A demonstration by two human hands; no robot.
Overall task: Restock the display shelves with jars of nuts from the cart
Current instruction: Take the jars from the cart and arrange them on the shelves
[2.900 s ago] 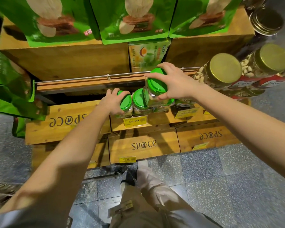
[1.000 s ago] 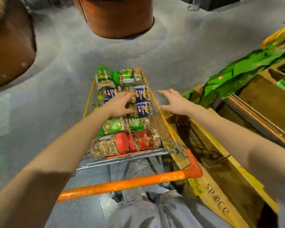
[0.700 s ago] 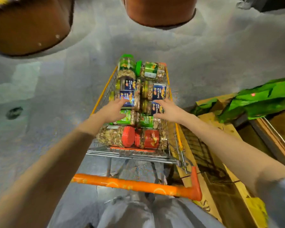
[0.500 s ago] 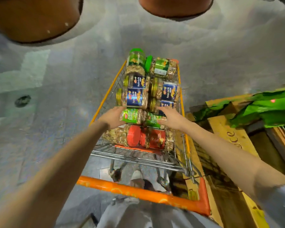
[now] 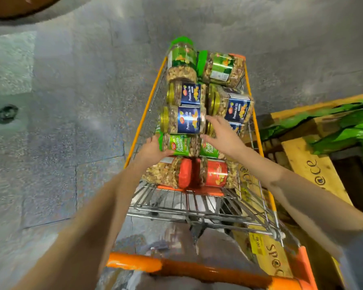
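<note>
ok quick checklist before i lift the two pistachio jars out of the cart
1. Left hand gripping the left pistachio jar: ok, wrapped round its lid end.
2. Right hand gripping the right pistachio jar: not ok, fingers spread above it.
3. Blue-label mix jar resting on them: cannot tell.
4. Red-lid jars off the pistachio jars: ok, beside them.
5. Cart beside the wooden display crate: ok.
</note>
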